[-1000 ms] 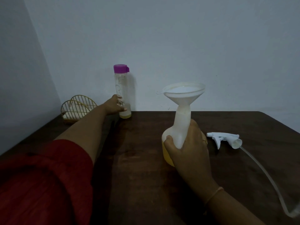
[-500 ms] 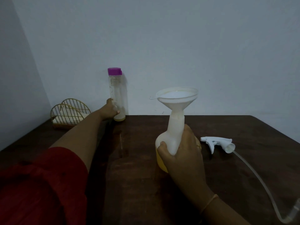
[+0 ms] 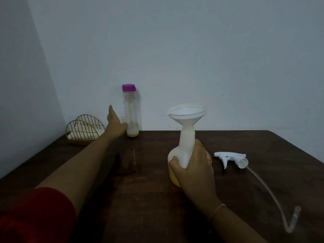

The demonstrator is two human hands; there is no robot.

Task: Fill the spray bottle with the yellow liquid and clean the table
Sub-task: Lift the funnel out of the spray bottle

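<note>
a: what is at the far left?
b: a red sleeve (image 3: 26, 216) low in the corner. behind it a gold wire holder (image 3: 82, 130) stands on the dark bench (image 3: 140, 199).

a: and the left hand?
b: the left hand (image 3: 114, 126) reaches far back, just left of the clear bottle (image 3: 131, 111). its fingers (image 3: 110, 111) are loose and spread, one points up, and they grip nothing. the edge of the hand meets the low part of the bottle; if it presses, i cannot tell.

a: how does that bottle stand?
b: upright, long axis vertical, purple cap (image 3: 128, 88) on top, close to the wall. only a thin layer of yellow liquid (image 3: 132, 135) lies at its bottom.

a: where is the spray bottle?
b: the spray bottle (image 3: 184, 148) is right of centre, nearer to the person. its long axis is almost vertical, neck up, with a small lean to the right. a white funnel (image 3: 186, 114) sits in the neck, wide mouth up. yellow shows in the belly. the right hand (image 3: 194, 171) holds it, fingers curled around the shoulder.

a: further right?
b: the spray head (image 3: 231, 157) lies on its side, apart from the bottle, nozzle pointing left. its tube (image 3: 273, 193) curves toward the near right, the end bent upward.
</note>
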